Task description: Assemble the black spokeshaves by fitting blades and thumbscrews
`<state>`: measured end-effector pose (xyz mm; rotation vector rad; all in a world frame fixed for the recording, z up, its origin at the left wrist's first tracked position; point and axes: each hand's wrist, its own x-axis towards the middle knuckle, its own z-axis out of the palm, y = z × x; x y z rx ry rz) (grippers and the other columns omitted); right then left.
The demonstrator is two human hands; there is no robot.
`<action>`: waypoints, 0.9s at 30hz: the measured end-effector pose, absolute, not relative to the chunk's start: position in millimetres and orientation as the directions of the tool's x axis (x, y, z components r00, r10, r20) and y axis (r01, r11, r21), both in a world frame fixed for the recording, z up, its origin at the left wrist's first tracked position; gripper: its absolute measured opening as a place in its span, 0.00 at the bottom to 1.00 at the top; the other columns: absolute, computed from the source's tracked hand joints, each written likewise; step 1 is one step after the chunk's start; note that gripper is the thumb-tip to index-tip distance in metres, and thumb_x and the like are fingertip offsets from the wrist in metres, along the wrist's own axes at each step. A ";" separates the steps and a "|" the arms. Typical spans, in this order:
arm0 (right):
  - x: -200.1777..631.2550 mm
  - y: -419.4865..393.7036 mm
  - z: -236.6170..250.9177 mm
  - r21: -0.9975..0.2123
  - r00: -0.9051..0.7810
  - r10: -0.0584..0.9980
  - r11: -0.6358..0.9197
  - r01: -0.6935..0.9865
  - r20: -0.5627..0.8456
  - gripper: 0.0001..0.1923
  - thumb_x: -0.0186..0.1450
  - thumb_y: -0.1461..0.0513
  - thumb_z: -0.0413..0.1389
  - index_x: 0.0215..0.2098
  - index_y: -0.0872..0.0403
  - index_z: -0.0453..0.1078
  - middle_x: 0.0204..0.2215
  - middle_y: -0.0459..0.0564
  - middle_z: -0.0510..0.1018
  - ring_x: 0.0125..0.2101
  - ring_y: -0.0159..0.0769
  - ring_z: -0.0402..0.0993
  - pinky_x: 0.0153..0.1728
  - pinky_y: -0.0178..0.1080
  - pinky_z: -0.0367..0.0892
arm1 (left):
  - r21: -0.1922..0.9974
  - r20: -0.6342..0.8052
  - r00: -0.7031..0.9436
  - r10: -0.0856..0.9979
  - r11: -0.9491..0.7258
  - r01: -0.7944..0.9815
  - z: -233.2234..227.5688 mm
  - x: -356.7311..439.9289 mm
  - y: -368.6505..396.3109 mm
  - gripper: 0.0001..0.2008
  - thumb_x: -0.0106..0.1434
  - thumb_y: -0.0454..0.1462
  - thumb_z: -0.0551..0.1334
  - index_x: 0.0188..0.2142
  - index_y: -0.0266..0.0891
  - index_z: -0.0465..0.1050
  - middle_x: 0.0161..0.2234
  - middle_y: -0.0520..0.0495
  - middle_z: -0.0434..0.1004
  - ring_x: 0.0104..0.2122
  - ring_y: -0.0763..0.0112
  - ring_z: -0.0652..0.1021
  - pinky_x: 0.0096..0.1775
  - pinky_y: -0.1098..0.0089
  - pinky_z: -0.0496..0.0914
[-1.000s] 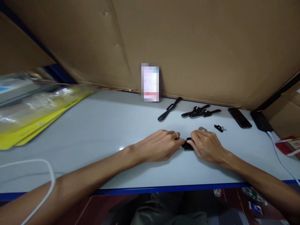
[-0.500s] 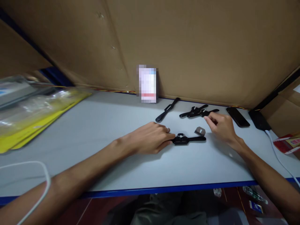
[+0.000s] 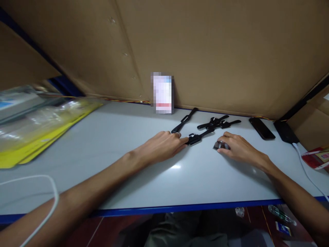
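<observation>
My left hand (image 3: 168,145) is closed on one handle of a black spokeshave (image 3: 195,138), whose other handle points up and right just above the table. My right hand (image 3: 238,147) pinches a small grey metal blade (image 3: 217,145) at the table surface, its fingers covering part of it. Beyond my left hand lies a bare black spokeshave body (image 3: 185,119) with an open slot in its middle. Farther right, two more black spokeshaves (image 3: 214,122) with shiny screws lie overlapping.
A phone with a blurred bright screen (image 3: 163,94) leans on the cardboard wall (image 3: 218,51). At right lie a dark phone (image 3: 262,129), a black box with a white cable (image 3: 285,132) and a red packet (image 3: 315,157). Yellow sheets and clear plastic bags (image 3: 38,127) cover the left side.
My left hand has moved the spokeshave away from me and tilted its free handle upward. My right hand came down from near the far spokeshaves and took hold of the blade.
</observation>
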<state>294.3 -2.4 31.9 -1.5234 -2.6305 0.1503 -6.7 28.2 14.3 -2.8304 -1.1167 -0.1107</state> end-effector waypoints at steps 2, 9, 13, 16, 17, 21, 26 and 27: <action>287.6 -7.7 33.5 -0.179 -0.527 0.849 0.523 0.833 0.025 0.09 0.68 0.61 0.59 0.46 0.52 0.78 0.40 0.53 0.78 0.35 0.39 0.74 0.35 0.40 0.67 | -0.024 0.144 0.717 0.682 -0.722 0.691 11.6 -1.9 26.0 0.17 0.75 0.40 0.49 0.41 0.37 0.75 0.33 0.41 0.75 0.19 0.69 0.71 0.26 0.64 0.60; 273.2 -19.3 38.1 -0.197 -0.578 0.816 0.568 0.799 0.005 0.12 0.69 0.61 0.59 0.50 0.54 0.77 0.42 0.54 0.77 0.35 0.39 0.74 0.39 0.42 0.70 | 0.177 0.273 0.708 0.651 -0.758 0.628 6.4 6.1 19.6 0.16 0.75 0.37 0.51 0.57 0.38 0.70 0.46 0.41 0.74 0.33 0.69 0.78 0.36 0.66 0.73; 273.3 -19.3 32.2 -0.159 -0.568 0.821 0.570 0.806 0.058 0.13 0.70 0.60 0.58 0.52 0.54 0.76 0.43 0.55 0.78 0.38 0.42 0.75 0.39 0.45 0.72 | 0.213 0.352 0.689 0.634 -0.771 0.600 4.2 2.9 23.4 0.18 0.74 0.38 0.53 0.62 0.40 0.66 0.52 0.40 0.72 0.44 0.63 0.78 0.43 0.61 0.75; 272.1 -19.3 24.7 -0.096 -0.610 0.775 0.629 0.772 0.165 0.19 0.72 0.58 0.55 0.59 0.54 0.72 0.52 0.59 0.77 0.49 0.49 0.74 0.45 0.52 0.73 | 0.118 0.382 0.636 0.671 -0.718 0.686 0.4 -2.4 33.9 0.18 0.73 0.39 0.53 0.59 0.38 0.68 0.53 0.35 0.72 0.50 0.54 0.75 0.49 0.53 0.74; 271.4 -19.6 22.3 -0.080 -0.634 0.749 0.656 0.751 0.190 0.21 0.73 0.58 0.54 0.62 0.53 0.69 0.57 0.60 0.74 0.54 0.52 0.71 0.49 0.55 0.72 | 0.092 0.377 0.622 0.686 -0.697 0.712 -1.5 -4.5 38.2 0.18 0.73 0.38 0.53 0.59 0.37 0.69 0.55 0.33 0.71 0.50 0.52 0.75 0.50 0.51 0.73; 268.0 -21.3 16.0 -0.057 -0.698 0.701 0.710 0.701 0.143 0.25 0.75 0.57 0.51 0.68 0.50 0.62 0.71 0.57 0.59 0.68 0.53 0.55 0.63 0.59 0.62 | 0.005 0.295 0.660 0.691 -0.691 0.722 -8.4 -10.9 51.5 0.17 0.73 0.36 0.50 0.51 0.35 0.75 0.56 0.33 0.72 0.49 0.53 0.75 0.51 0.51 0.72; 265.6 -22.0 17.2 -0.048 -0.683 0.729 0.685 0.727 0.057 0.25 0.76 0.55 0.50 0.68 0.56 0.63 0.71 0.59 0.59 0.70 0.54 0.53 0.65 0.58 0.61 | 0.012 0.268 0.685 0.677 -0.714 0.700 -6.6 -9.2 49.5 0.20 0.75 0.39 0.48 0.43 0.34 0.78 0.50 0.36 0.76 0.46 0.58 0.75 0.49 0.57 0.73; 265.6 -21.8 18.1 -0.043 -0.681 0.730 0.683 0.729 0.058 0.25 0.76 0.55 0.50 0.67 0.57 0.63 0.70 0.60 0.59 0.70 0.54 0.54 0.64 0.58 0.62 | 0.024 0.267 0.694 0.669 -0.725 0.689 -5.1 -8.0 47.3 0.20 0.75 0.39 0.48 0.43 0.34 0.78 0.49 0.37 0.76 0.45 0.59 0.75 0.48 0.59 0.73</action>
